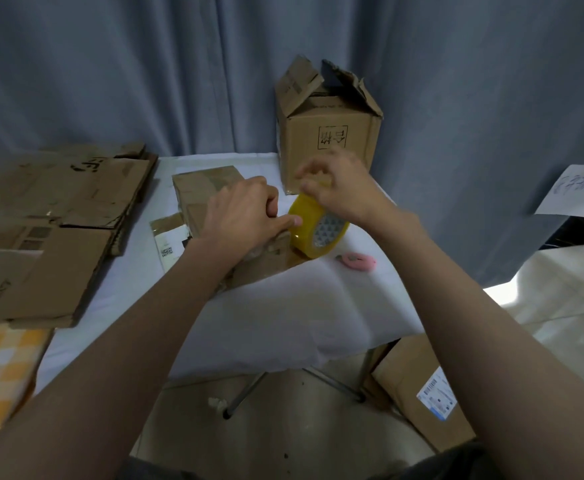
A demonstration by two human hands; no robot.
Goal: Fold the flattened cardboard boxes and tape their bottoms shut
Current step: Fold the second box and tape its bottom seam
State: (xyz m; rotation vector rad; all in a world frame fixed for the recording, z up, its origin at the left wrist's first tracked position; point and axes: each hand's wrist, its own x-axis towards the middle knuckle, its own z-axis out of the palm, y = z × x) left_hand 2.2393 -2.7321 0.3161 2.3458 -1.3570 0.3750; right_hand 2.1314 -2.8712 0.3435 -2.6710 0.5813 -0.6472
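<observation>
Tape roll (318, 230) | under right hand (339, 188) fingers, curled on its rim | left hand (245, 216) thumb pins box (214, 202) flaps | advice: draw tape taut along seam, press flat

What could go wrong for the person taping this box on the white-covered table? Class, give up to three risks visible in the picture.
1. The yellow roll of packing tape is tilted on the corner of the small brown cardboard box; it could slip as the right hand picks at it.
2. The left hand rests on the box beside the roll, so fingers may stick to loose tape.
3. The small pink cutter lies near the table's edge and might be knocked off.
</observation>
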